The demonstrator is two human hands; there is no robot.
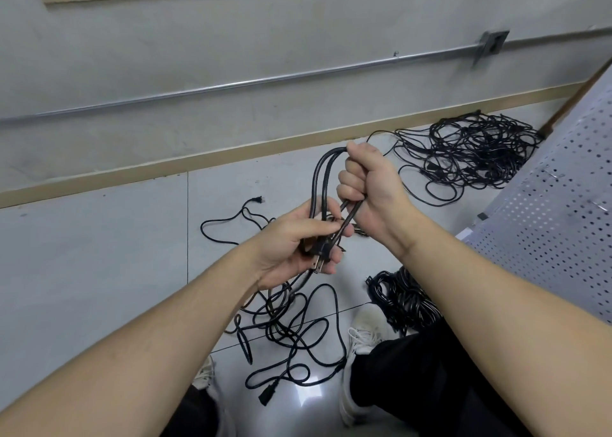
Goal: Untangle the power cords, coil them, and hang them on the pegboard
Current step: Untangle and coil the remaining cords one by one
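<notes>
A black power cord [320, 178] is looped into long coils between my hands. My right hand [371, 181] grips the top of the loops in a fist. My left hand [298, 244] holds the lower end of the loops, with the plug [319, 264] sticking out between its fingers. The cord's slack [298, 330] trails down to the floor in loose tangles, ending in a black connector [267, 393]. A white pegboard [549, 224] leans at the right.
A big tangled pile of black cords [477, 152] lies by the wall at the back right. A bundle of coiled cords [405, 299] sits beside my right shoe [364, 334]. Another loose cord [231, 220] with a plug lies on the grey floor.
</notes>
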